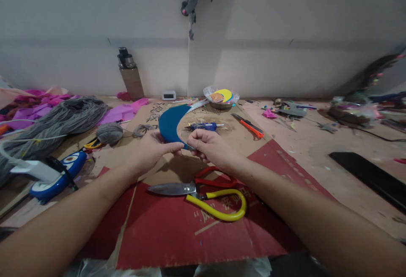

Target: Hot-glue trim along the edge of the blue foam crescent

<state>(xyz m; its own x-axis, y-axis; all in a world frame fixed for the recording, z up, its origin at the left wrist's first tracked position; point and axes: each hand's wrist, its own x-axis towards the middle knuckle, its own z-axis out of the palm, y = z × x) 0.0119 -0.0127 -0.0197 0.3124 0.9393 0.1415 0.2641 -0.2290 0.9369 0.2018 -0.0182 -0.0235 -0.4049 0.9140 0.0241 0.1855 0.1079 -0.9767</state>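
My left hand (155,146) is closed on a flat blue crescent (169,125), thumb along its lower edge. The crescent is tilted up above the cardboard, its curve opening to the right. My right hand (206,145) pinches the crescent's lower tip, where a small dark grey bit shows at the fingertips; I cannot tell exactly what it is. Just below both hands lie scissors (196,194) with one red and one yellow handle, blades pointing left. Behind the hands is a blue tool (203,127) with a metal tip, partly hidden.
Red-and-brown cardboard (158,230) covers the table's middle. An orange cutter (249,127) lies right, a black phone-like slab (371,177) farther right. Grey yarn (69,120), a small yarn ball (109,133) and a blue power strip (60,175) are left. A bowl (222,104) stands behind.
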